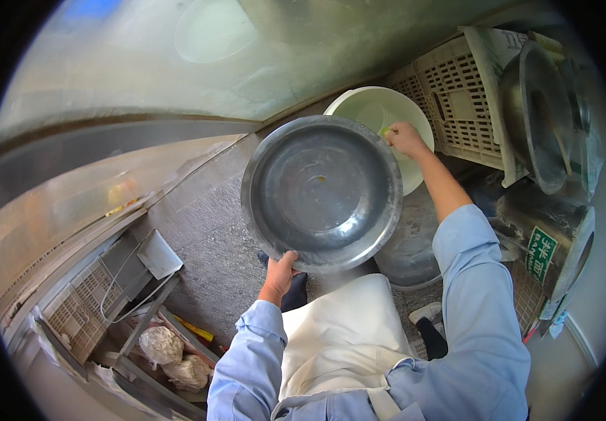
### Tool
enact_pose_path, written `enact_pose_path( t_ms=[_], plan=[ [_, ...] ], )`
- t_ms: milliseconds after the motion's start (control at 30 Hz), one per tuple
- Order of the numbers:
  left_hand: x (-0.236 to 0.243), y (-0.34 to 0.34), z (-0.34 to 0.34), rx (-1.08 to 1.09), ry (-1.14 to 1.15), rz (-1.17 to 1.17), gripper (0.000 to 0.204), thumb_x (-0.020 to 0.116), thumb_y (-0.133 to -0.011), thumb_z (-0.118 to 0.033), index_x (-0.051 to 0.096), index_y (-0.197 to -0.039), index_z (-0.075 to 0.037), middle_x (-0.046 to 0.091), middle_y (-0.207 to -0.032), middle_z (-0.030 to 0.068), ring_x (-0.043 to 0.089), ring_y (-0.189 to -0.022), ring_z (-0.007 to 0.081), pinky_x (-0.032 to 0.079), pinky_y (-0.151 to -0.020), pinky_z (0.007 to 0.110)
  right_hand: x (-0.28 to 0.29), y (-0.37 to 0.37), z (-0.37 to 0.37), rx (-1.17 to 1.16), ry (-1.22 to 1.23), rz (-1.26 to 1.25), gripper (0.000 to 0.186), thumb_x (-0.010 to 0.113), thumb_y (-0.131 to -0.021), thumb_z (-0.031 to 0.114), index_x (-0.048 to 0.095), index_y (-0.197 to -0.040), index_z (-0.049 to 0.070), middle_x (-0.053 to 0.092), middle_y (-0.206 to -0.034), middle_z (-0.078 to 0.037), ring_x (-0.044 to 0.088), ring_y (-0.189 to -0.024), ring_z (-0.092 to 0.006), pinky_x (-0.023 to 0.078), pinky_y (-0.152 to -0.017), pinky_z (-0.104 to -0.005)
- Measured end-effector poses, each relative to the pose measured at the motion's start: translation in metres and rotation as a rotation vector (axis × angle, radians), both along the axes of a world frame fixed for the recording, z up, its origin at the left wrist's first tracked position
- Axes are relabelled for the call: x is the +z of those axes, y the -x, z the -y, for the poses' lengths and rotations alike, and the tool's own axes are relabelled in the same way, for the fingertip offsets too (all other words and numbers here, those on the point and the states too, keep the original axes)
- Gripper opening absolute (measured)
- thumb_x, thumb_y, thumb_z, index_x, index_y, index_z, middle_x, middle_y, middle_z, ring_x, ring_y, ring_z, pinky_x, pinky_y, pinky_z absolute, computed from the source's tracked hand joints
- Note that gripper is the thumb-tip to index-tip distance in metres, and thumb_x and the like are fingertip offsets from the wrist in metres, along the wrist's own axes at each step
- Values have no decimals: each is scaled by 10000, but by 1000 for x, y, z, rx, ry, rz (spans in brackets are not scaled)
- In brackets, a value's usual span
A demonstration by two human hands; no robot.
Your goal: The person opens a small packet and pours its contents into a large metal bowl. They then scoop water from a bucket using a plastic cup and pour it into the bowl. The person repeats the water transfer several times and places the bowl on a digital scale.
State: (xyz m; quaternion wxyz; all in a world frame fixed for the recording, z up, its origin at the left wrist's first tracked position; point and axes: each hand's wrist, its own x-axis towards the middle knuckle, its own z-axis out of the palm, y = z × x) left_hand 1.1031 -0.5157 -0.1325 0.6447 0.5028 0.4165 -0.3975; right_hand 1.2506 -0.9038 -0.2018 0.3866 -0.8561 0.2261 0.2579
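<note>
A large round grey basin (pixel 320 184) is held up in front of me, its inside facing up, with a small yellowish speck near its middle. My left hand (pixel 280 274) grips its near rim, thumb on top. My right hand (pixel 407 139) is closed beside the basin's far right rim, over a white bucket (pixel 421 121). A bit of yellow-green shows at the right fingertips; what it belongs to I cannot make out. The basin hides part of the bucket. Below its right edge, another grey basin (pixel 411 245) sits on the floor.
Plastic crates (pixel 454 98) stand at the right, with a metal bowl (pixel 538 116) tilted beside them. A metal machine (pixel 555 242) with a green label is at the right. On the left stands a rack (pixel 134 337) with bagged items (pixel 169 351). A wall runs along the far side.
</note>
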Motion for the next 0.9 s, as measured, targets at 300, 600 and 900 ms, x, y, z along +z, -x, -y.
enact_pose_path(
  t_ms=[300, 600, 900],
  plan=[
    [9, -1, 2, 23, -7, 8, 370, 515, -798, -47, 423, -1139, 62, 563, -1034, 154, 614, -874, 283, 553, -711, 384, -83, -2, -18, 135, 75, -181, 353, 615, -693, 325, 653, -926, 63, 613, -963, -221, 571, -956, -377, 456, -826, -421],
    [3, 2, -4, 14, -34, -19, 362, 529, -805, -62, 431, -1135, 52, 566, -1037, 140, 608, -890, 276, 544, -738, 390, -165, 13, -22, -34, -110, 128, 302, 600, -710, 277, 648, -925, 71, 614, -934, -213, 583, -915, -363, 460, -789, -425],
    [2, 1, -3, 32, -24, -25, 283, 549, -800, -73, 494, -1062, 19, 585, -965, 104, 611, -850, 223, 539, -703, 341, -108, 30, -1, -353, -70, 110, 307, 592, -797, 302, 627, -835, -1, 593, -714, -111, 539, -636, -169, 424, -604, -301]
  ],
)
